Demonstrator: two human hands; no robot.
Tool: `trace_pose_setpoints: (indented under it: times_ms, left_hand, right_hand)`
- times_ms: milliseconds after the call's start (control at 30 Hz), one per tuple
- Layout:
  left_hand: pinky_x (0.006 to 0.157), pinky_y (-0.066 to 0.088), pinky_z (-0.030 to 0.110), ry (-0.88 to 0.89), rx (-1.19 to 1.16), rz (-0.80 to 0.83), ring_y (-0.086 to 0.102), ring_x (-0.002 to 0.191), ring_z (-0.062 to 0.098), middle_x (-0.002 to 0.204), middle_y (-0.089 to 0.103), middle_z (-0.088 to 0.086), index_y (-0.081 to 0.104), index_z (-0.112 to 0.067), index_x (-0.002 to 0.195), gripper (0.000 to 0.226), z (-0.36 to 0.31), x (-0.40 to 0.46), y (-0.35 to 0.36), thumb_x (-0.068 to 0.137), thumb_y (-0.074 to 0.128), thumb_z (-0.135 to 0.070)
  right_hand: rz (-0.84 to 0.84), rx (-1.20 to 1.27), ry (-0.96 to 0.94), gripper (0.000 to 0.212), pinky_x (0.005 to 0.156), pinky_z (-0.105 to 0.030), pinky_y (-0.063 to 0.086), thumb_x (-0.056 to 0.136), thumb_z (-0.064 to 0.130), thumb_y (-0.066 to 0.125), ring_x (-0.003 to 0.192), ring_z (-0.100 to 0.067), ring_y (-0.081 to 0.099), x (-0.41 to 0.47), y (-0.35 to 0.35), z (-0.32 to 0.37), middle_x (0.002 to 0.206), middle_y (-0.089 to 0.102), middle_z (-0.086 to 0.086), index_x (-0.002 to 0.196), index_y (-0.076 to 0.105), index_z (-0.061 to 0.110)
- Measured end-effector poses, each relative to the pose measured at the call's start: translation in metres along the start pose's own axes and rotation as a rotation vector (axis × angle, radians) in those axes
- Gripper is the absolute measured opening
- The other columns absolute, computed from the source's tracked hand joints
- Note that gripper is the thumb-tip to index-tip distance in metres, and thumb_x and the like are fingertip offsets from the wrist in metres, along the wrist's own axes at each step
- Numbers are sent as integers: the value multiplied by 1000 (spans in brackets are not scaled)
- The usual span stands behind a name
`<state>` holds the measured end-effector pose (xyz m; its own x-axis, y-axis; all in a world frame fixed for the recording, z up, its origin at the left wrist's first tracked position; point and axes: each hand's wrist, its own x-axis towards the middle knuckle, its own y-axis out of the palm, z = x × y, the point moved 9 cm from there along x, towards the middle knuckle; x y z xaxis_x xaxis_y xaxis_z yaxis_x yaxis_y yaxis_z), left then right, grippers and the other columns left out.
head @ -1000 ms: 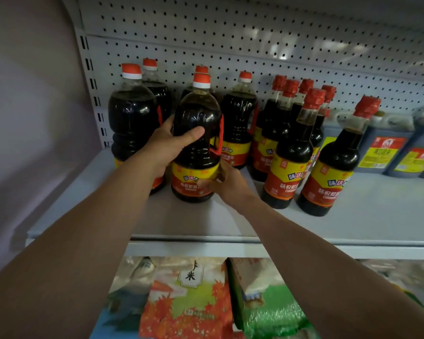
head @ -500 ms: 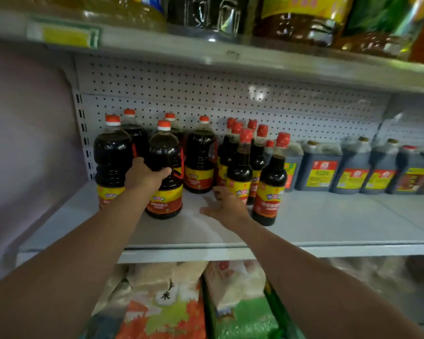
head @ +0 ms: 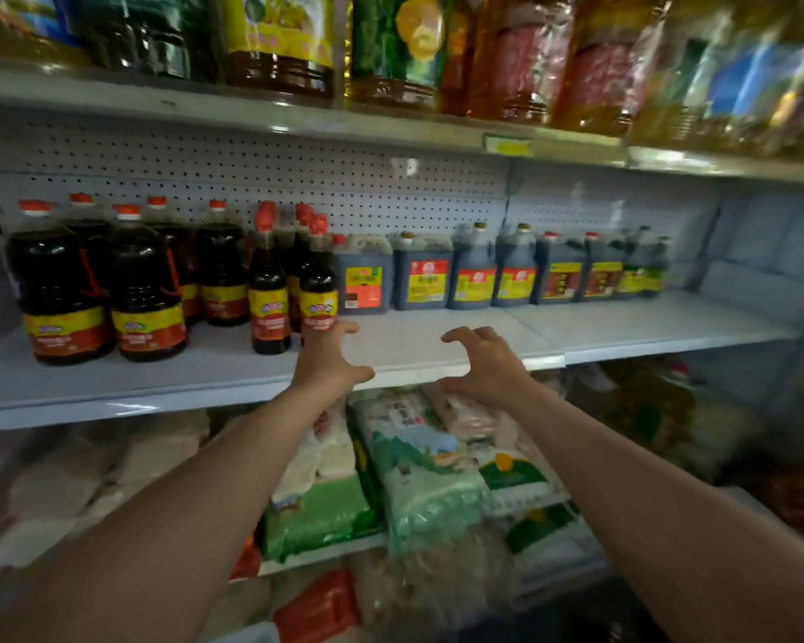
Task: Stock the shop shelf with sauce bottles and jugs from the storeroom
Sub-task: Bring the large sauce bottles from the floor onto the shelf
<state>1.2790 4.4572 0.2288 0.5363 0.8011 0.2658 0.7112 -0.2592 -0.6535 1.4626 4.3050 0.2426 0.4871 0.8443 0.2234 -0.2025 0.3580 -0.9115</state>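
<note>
The main risk, as I judge it, is sitting at the left hand [head: 328,364]: its fingers are spreading just beside the front slim sauce bottle [head: 318,290], and whether they are actually touching the label is not clear, so a careless sweep could be tipping that tall narrow bottle into its neighbour [head: 269,294] at about nine o'clock of it, or off the front lip of the shelf [head: 437,338]. Both hands are holding nothing; their fingers are parted and curved like claws, thumbs pointing toward each other across a bare patch of shelf. The right hand [head: 481,364] is hovering at three o'clock of the left, well apart from any bottle, over the shelf's front edge. Both forearms are reaching forward, up from the bottom corners of the view. The big round sauce bottles [head: 103,290] are standing at nine o'clock of the hands, and the square jugs [head: 474,276] are lining the back at one o'clock.
</note>
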Motion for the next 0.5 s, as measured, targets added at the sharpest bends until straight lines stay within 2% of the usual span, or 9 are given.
trace_pose_setpoints:
  times_ms: [100,267,333,500]
  left_hand:
    - [88,44,30,0,34,62,54,117,31,134,48,12,52,-29,135,72,-34,-25,51,72,86,-28]
    - [78,43,29,-1,23,163,56,109,32,134,45,14,52,-27,136,69,-85,-71,128,75,86,-24]
    - [78,44,30,13,16,208,57,105,29,138,46,13,51,-26,137,71,-100,-86,157,75,86,-23]
    - [74,42,26,70,43,310,53,101,19,139,53,8,53,-27,135,70,-127,-105,232,74,86,-24]
  right_hand:
    - [-31,-15,63,78,105,-41,45,74,49,85,130,-35,48,-42,-21,-62,136,50,-13,141,51,29]
    - [-14,-50,186,87,107,-45,43,72,60,82,134,-37,41,-110,-37,-154,142,47,-12,145,44,30]
    - [-17,-36,229,87,107,-45,43,70,62,82,134,-35,41,-133,-37,-184,142,47,-11,143,45,33]
    - [0,-5,304,81,108,-43,41,74,55,82,135,-32,38,-173,-30,-246,142,48,-9,143,45,32]
